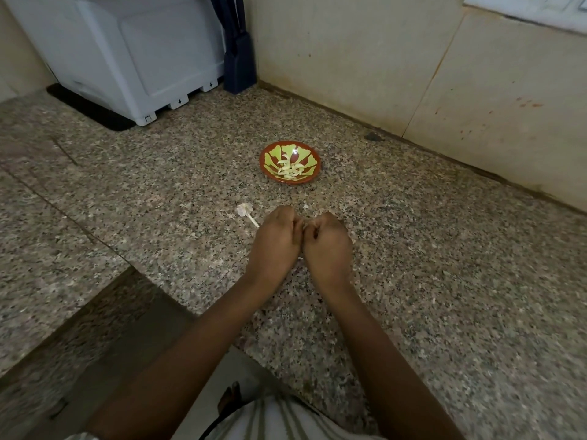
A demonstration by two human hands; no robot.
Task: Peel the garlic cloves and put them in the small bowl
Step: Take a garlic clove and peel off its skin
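Note:
A small red bowl [266, 154] with a green leaf pattern sits on the speckled granite counter [428, 249], holding several peeled garlic cloves [289, 169]. My left hand [275, 241] and my right hand [328, 246] are pressed together a short way in front of the bowl, fingers curled inward. A sliver of pale garlic clove [305, 224] shows between the fingertips; most of it is hidden. A garlic stem with papery skin [246, 212] lies on the counter just left of my left hand.
A white appliance [133, 58] on a black mat stands at the back left, a dark knife block [239, 63] beside it. A tiled wall [413, 74] runs behind the bowl. The counter edge drops away at the lower left.

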